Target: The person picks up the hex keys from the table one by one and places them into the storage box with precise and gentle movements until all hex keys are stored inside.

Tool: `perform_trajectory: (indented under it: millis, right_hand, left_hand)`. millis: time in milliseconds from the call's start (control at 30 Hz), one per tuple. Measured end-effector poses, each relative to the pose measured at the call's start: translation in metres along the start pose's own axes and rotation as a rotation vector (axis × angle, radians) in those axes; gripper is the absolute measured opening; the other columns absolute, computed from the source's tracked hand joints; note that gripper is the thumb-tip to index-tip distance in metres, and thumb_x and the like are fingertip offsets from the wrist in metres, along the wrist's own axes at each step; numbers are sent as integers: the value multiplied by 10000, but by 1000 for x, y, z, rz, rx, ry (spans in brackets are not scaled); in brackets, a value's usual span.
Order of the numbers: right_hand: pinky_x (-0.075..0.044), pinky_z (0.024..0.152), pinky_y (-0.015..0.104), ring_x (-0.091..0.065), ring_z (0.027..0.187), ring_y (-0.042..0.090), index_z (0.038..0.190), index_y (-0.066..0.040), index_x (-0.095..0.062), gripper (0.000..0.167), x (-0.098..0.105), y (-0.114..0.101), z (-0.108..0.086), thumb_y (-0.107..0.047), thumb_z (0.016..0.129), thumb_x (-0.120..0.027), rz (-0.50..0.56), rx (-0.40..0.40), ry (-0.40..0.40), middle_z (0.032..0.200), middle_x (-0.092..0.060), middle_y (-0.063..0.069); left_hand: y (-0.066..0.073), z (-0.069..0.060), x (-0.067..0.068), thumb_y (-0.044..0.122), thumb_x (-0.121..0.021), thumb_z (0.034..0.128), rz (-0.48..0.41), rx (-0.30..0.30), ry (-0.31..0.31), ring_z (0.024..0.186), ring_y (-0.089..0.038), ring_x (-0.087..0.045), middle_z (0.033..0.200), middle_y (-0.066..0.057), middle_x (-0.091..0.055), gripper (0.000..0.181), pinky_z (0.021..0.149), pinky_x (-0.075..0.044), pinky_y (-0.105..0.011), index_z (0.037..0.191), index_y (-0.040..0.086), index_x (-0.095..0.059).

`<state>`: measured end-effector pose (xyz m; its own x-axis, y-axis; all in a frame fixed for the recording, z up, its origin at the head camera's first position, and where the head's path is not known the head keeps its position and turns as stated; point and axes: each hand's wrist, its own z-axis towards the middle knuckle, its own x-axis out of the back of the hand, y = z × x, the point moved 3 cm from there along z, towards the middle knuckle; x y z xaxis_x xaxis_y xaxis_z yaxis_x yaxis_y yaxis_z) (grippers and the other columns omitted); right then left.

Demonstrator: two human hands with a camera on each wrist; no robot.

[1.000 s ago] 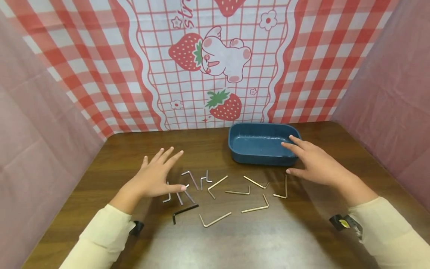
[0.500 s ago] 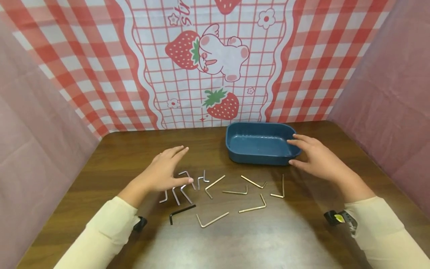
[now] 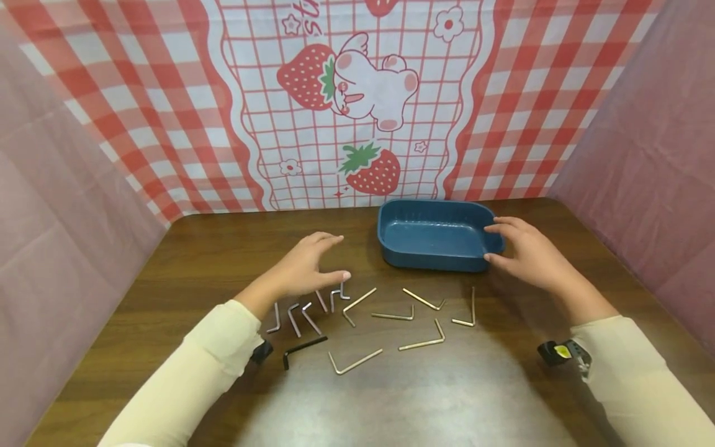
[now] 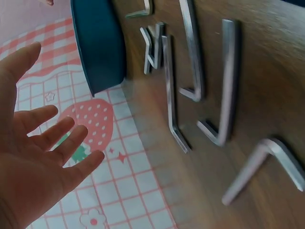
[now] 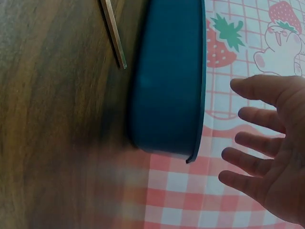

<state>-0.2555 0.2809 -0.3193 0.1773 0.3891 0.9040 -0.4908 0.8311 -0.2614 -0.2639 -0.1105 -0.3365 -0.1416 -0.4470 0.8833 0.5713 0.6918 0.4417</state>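
Note:
My left hand (image 3: 304,267) hovers, fingers spread, above and behind the silver hex keys (image 3: 310,320), hiding part of one. Nothing is in its palm (image 4: 33,167) in the left wrist view. A dark blue rectangular tray (image 3: 436,262) with rounded corners stands at the back of the table. At its right end is my right hand (image 3: 527,254), fingers spread and holding nothing. The right wrist view leaves a gap between those fingertips (image 5: 228,176) and the tray wall (image 5: 167,95). Several gold hex keys (image 3: 422,344) and one black hex key (image 3: 304,345) lie loose in front.
The brown wooden table (image 3: 424,403) bears all the keys. Behind it hangs a red-and-white checked cloth (image 3: 503,143) with strawberry prints. Pink cloth (image 3: 642,143) closes off both sides.
My left hand has moved right and back, away from the left silver hex keys toward the tray. My right hand has shifted slightly right along the tray's end. The keys lie as before.

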Motion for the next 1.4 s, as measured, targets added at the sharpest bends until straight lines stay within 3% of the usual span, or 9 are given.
perform_trajectory:
  millis: [167,333,467,600,800,967,1200,1400]
  right_hand:
    - [-371,963,656,-449,1181,482,1215,100,-577,516,0,6,6,-114,791,-780,-3,-76,10,1281,-488,334]
    - [-406,908,643,-494,1116,476,1219,106,-563,479,1,17,8,-116,830,-732,38,-173,13,1237,-504,329]
    - [-422,875,629,-516,1075,478,1223,107,-558,462,0,27,9,-136,857,-700,78,-250,13,1200,-518,330]
    - [-390,910,645,-481,1116,496,1250,107,-537,494,-2,36,12,-174,874,-690,88,-299,-10,1213,-522,348]
    - [-430,841,626,-526,1015,461,1309,92,-490,555,-6,48,13,-232,899,-677,124,-372,-43,1230,-519,351]
    - [-449,828,617,-529,1001,446,1339,77,-468,585,-8,54,16,-277,913,-658,144,-405,-69,1250,-511,350]
    - [-414,897,643,-479,1117,496,1365,89,-430,641,-9,61,21,-332,927,-636,191,-427,-99,1317,-460,367]
    - [-478,901,578,-483,1162,494,1422,118,-322,742,-16,68,24,-339,930,-638,324,-455,-188,1397,-367,385]
  left_hand:
    - [1,16,-2,348,-704,881,-105,50,42,1199,-342,-518,1342,-206,-520,653,1030,-410,-460,1392,-3,-499]
    - [-3,33,-8,298,-705,887,-269,150,71,1110,-303,-588,1265,-164,-599,548,943,-480,-415,1336,19,-566]
    - [-6,44,-15,284,-700,892,-383,214,66,1111,-277,-594,1232,-136,-629,502,934,-489,-394,1314,38,-589]
    - [-6,55,-19,265,-697,897,-473,236,51,1156,-303,-581,1291,-154,-602,491,961,-484,-400,1313,28,-586]
    - [-2,74,-24,188,-680,914,-678,296,24,1063,-372,-630,1357,-202,-538,486,878,-539,-423,1327,-33,-551]
    - [2,87,-28,149,-679,915,-763,342,50,1091,-334,-621,1360,-192,-532,471,887,-535,-419,1319,-55,-550]
    - [1,106,-40,91,-667,914,-865,387,108,1118,-336,-595,1332,-218,-522,469,857,-547,-435,1323,-85,-521]
    - [1,113,-52,107,-695,894,-920,457,117,1153,-354,-565,1374,-219,-480,564,794,-570,-442,1386,-33,-455]
